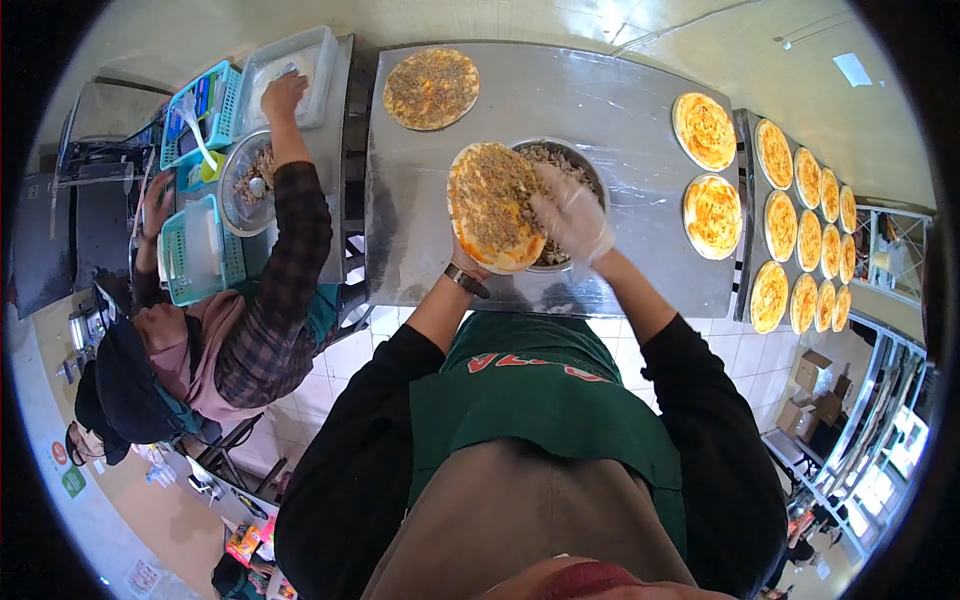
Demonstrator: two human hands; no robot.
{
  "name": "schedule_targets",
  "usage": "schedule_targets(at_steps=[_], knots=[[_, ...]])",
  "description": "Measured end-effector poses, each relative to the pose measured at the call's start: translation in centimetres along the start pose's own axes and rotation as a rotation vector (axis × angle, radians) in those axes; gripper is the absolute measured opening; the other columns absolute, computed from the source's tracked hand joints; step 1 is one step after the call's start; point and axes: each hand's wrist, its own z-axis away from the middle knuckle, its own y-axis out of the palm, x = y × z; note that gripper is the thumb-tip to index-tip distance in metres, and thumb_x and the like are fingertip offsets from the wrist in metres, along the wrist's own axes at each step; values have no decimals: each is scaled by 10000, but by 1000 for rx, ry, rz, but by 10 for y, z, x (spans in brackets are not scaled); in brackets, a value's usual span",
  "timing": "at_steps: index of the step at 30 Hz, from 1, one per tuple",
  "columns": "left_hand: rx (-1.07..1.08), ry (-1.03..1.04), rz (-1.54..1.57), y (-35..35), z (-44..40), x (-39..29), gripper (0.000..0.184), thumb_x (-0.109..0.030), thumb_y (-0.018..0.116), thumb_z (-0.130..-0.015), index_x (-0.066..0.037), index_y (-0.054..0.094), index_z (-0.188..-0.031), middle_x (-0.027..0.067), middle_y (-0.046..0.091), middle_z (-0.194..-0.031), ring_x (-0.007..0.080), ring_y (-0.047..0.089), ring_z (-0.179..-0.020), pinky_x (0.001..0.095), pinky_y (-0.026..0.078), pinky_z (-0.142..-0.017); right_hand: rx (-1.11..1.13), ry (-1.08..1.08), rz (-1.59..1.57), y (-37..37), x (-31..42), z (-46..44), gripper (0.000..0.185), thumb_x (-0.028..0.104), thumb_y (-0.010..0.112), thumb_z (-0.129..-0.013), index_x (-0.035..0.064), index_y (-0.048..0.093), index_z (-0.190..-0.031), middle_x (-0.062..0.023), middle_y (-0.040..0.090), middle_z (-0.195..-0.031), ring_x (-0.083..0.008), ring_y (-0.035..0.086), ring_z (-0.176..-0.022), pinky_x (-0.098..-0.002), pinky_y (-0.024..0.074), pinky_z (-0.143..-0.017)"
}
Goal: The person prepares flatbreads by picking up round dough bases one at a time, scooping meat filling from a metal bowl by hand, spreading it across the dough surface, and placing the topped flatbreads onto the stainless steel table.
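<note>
A round flat dough base (492, 215), partly covered with crumbly brown topping, is tilted over the table. My left hand (470, 265) holds it from below at its near edge, fingers mostly hidden underneath. My right hand (575, 215), in a clear glove, is at the base's right side, above a metal bowl (597, 180) of chopped brown-grey filling. Its fingers point toward the topping; whether they pinch any is too blurred to tell. A base fully covered in topping (431, 89) lies at the table's far left.
Two sauced bases (705, 131) lie on the right of the steel table (640, 100); several more (774, 154) stand on another table beyond. At left, a co-worker (270, 330) reaches into a plastic tub (318, 75) near turquoise baskets (203, 250) and a bowl (232, 205).
</note>
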Motion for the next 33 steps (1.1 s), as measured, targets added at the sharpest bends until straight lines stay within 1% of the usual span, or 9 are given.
schedule_targets(at_steps=[5,8,12,17,19,22,26,29,33], knots=[[-41,-12,90,-5,4,-1,666,-557,350,-945,-123,316,-1449,139,399,-1449,328,445,-1285,520,384,-1048,2,-189,8,46,-16,30,717,429,498,-935,5,249,-1457,-286,234,-1483,-443,316,-1339,-393,276,-1116],[-19,-28,110,-8,4,-3,665,-551,357,-944,-118,317,-1447,138,395,-1452,331,433,-1293,522,370,-1059,-47,195,-161,46,-24,32,735,427,503,-931,-33,249,-1444,-296,240,-1476,-435,264,-1367,-400,246,-1128],[-118,-13,116,-11,6,-3,681,-572,341,-942,-121,311,-1451,137,396,-1452,327,445,-1287,520,383,-1050,50,-367,5,36,1,29,699,419,450,-955,-55,258,-1431,-295,251,-1473,-454,267,-1357,-391,214,-1140],[-192,12,-127,4,7,5,687,-575,346,-938,-120,309,-1451,137,389,-1456,331,434,-1294,523,370,-1059,-9,111,-78,38,-36,10,618,387,409,-978,-60,328,-1397,-289,360,-1415,-406,334,-1338,-397,256,-1126],[-334,50,-283,3,5,4,693,-579,350,-936,-121,304,-1453,135,382,-1461,334,419,-1304,528,354,-1070,-58,-25,-32,27,-25,16,608,391,401,-982,-58,346,-1387,-293,362,-1413,-412,347,-1327,-397,276,-1114],[-29,-22,142,-13,5,3,706,-595,351,-926,-120,315,-1448,141,395,-1452,332,433,-1293,527,367,-1061,-78,-250,29,26,-20,22,591,396,402,-984,-52,376,-1370,-302,415,-1370,-427,401,-1281,-401,317,-1081],[-185,57,-26,5,2,3,662,-549,347,-935,-94,370,-1415,153,441,-1414,337,473,-1259,524,394,-1041,-155,272,-210,38,-36,22,622,445,363,-995,-60,386,-1355,-294,520,-1259,-403,491,-1206,-421,342,-1049],[-302,80,-145,0,4,1,630,-508,352,-939,-76,399,-1395,154,464,-1393,343,502,-1229,520,422,-1016,-104,651,-1644,46,-40,19,809,638,248,-947,-15,327,-1419,-137,440,-1409,-245,424,-1297,-366,321,-1093],[-191,-48,77,-10,0,-3,617,-501,368,-942,-80,402,-1391,157,473,-1383,350,526,-1200,519,462,-974,-76,598,-1579,26,-40,5,865,675,209,-924,-20,283,-1433,-141,427,-1412,-242,414,-1302,-383,293,-1114]])
